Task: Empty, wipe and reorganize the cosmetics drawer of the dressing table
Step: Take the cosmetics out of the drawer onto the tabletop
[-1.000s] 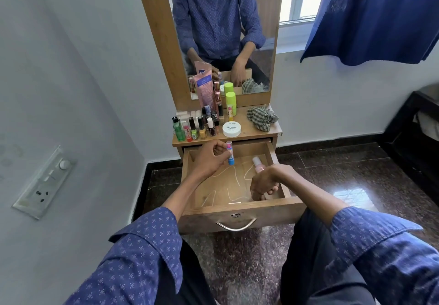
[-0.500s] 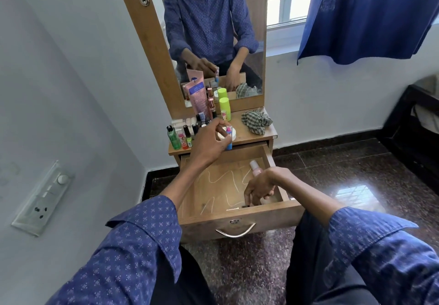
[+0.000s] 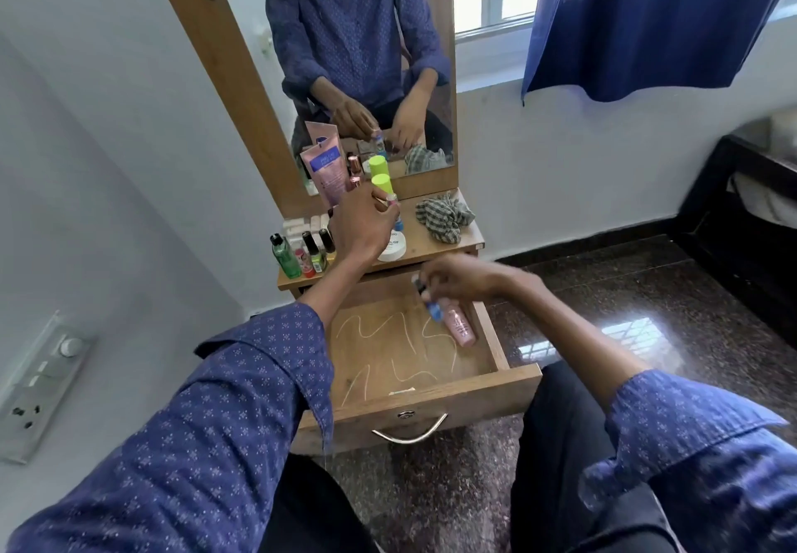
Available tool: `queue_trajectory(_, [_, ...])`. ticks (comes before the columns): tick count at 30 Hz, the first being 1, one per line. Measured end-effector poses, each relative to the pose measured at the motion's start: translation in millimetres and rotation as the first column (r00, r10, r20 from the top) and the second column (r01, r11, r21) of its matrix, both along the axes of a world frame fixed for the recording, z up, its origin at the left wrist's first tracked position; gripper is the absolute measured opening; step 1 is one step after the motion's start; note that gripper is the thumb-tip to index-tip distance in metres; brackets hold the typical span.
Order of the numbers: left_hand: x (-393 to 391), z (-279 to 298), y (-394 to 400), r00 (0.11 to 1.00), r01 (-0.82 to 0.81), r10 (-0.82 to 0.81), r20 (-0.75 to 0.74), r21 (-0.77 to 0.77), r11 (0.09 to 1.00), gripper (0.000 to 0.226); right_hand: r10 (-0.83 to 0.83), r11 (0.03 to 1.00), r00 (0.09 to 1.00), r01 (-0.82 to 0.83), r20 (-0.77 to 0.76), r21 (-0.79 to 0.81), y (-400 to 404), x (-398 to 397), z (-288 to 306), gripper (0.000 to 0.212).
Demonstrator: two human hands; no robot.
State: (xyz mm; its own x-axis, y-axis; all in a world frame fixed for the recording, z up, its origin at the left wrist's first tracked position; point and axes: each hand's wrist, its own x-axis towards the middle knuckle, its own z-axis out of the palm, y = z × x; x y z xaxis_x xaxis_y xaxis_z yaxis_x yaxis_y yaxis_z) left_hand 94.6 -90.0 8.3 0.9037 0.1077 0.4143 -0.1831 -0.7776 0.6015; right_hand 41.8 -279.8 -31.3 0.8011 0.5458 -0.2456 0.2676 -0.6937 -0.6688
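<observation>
The wooden drawer point(image 3: 491, 339) is pulled open, its floor marked with pale wavy streaks. A pink bottle point(image 3: 460, 325) lies in its far right corner. My right hand point(image 3: 457, 279) hovers over the drawer's back edge and holds a small blurred blue-and-dark item point(image 3: 429, 300). My left hand point(image 3: 360, 225) is raised over the table top and pinches a small tube with a blue end point(image 3: 396, 212). Several small bottles point(image 3: 302, 253), a pink tube point(image 3: 328, 171), green-capped bottles point(image 3: 381, 184) and a white jar point(image 3: 394, 247) stand on the dressing table top point(image 3: 435, 248).
A checked cloth point(image 3: 444, 218) lies bunched on the right of the table top. The mirror point(image 3: 366, 56) rises behind it. A wall switch plate point(image 3: 39, 384) is at the left, a blue curtain point(image 3: 647, 22) and dark furniture point(image 3: 750, 207) at the right.
My left hand rose from above the drawer to the table top with the tube. My right hand lifted a small item out of the drawer's right side; the pink bottle stays there.
</observation>
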Motion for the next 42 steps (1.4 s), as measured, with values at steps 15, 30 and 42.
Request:
queue_trajectory(15, [23,-14,-6,0.998,-0.061,0.056,0.032,0.187,0.98,0.024,-0.462,0.862,0.671,0.494,0.58,0.115,30,70,28,0.013])
queue_trajectory(30, [8,-14,-1,0.989,-0.001,-0.024,0.143,0.172,0.985,0.029,-0.438,0.864,0.699,0.501,0.566,0.05,40,73,27,0.019])
queue_trajectory(42, [-54,-73,-15,0.979,0.092,-0.118,0.169,0.155,0.984,0.011,-0.405,0.786,0.767,0.57,0.497,-0.239,31,12,-7,0.009])
